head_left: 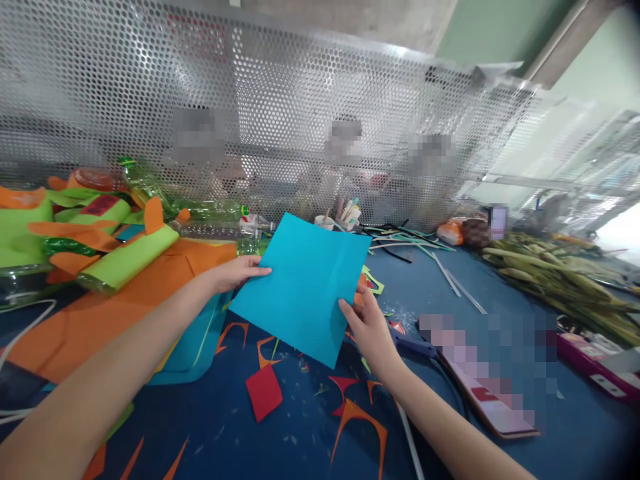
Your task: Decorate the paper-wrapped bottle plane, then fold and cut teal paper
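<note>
A square sheet of bright blue craft paper or felt (310,287) is held up, tilted, above the dark blue table (200,427). My left hand (243,272) pinches its left edge between thumb and fingers. At the lower right edge my right hand (367,320) grips the sheet, thumb in front and fingers behind. Beneath it lie a red diamond-shaped piece (264,393) and curved orange scraps (363,423). To the left, larger orange sheets (120,313) lie over blue ones (195,353).
Green plastic bottles wrapped in lime and orange pieces (127,260) crowd the left. A perforated metal screen (290,107) stands behind, people beyond it. On the right are a blue-handled tool (415,345), a phone (480,393), thin strips (445,273) and a heap of dry leaves (560,273).
</note>
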A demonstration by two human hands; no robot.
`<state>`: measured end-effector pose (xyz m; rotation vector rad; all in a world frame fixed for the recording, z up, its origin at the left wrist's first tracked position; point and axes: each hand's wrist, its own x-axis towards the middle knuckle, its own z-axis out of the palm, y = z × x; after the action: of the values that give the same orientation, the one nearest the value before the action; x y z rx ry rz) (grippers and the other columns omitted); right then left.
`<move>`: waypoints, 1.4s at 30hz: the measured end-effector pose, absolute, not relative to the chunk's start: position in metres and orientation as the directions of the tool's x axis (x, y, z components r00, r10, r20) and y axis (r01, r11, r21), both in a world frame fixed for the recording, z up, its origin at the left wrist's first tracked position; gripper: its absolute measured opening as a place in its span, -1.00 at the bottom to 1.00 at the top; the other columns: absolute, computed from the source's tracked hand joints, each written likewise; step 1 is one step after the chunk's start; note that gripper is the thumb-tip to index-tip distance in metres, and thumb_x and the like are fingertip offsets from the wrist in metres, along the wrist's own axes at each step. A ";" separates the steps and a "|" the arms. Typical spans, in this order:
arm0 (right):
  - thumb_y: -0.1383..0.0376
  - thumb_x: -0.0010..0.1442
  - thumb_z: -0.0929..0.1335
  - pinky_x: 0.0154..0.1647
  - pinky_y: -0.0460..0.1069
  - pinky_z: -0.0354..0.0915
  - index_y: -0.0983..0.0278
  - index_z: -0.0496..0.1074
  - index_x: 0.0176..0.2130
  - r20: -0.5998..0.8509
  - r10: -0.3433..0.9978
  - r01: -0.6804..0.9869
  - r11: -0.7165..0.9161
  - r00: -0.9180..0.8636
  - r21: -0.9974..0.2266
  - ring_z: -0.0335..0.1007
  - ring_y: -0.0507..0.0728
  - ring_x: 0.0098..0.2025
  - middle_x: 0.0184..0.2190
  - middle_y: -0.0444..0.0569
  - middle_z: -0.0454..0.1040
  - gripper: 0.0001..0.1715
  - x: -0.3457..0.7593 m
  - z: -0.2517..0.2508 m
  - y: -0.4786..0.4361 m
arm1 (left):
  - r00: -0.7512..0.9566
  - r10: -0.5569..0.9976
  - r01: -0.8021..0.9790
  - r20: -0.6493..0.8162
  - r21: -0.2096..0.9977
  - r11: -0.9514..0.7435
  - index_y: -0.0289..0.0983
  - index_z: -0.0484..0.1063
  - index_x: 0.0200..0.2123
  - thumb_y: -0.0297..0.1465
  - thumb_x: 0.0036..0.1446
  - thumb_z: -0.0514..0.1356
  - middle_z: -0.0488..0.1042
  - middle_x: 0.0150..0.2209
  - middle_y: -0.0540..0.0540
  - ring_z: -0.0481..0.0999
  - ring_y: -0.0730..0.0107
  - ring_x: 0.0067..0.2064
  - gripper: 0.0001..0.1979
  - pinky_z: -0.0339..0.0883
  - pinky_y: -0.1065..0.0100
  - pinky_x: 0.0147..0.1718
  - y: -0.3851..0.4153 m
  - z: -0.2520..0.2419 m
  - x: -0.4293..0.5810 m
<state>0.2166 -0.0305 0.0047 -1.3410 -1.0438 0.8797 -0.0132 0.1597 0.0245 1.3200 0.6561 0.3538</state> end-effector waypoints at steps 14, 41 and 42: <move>0.08 0.04 0.43 -0.36 0.00 0.41 0.09 0.26 0.09 0.011 0.894 -0.277 0.151 0.447 -0.949 0.49 0.13 -0.27 -0.07 -0.07 0.51 -0.36 0.219 0.005 -0.022 | 0.957 0.289 -0.131 -0.037 0.831 0.541 -0.24 0.33 0.07 0.13 -0.15 0.25 0.46 0.02 -0.20 0.37 -0.12 0.09 -0.21 0.28 -0.04 -0.02 0.146 0.014 -0.012; 0.19 0.06 0.40 -0.19 0.06 0.27 0.38 0.42 -0.18 0.029 0.921 0.871 -0.357 0.388 -0.336 0.45 0.36 -0.11 -0.22 0.26 0.52 -0.64 0.229 0.025 0.040 | 0.308 0.945 -0.414 -0.111 0.878 0.238 -0.15 0.26 0.16 -0.47 0.06 0.30 0.40 0.10 -0.13 0.39 0.09 0.11 -0.42 0.38 0.09 0.05 0.090 -0.011 0.023; 0.23 0.06 0.40 -0.18 0.06 0.27 0.39 0.40 -0.12 0.023 0.923 0.875 -0.356 0.384 -0.329 0.45 0.35 -0.10 -0.19 0.28 0.51 -0.61 0.226 0.025 0.040 | 0.305 0.946 -0.419 -0.112 0.876 0.239 -0.14 0.25 0.17 -0.47 0.06 0.30 0.40 0.10 -0.12 0.38 0.10 0.12 -0.41 0.37 0.09 0.06 0.089 -0.010 0.023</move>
<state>0.2260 0.0400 0.0253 -2.3603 -1.5805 0.2399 0.0232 0.0894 -0.0102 0.8574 0.7561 1.0676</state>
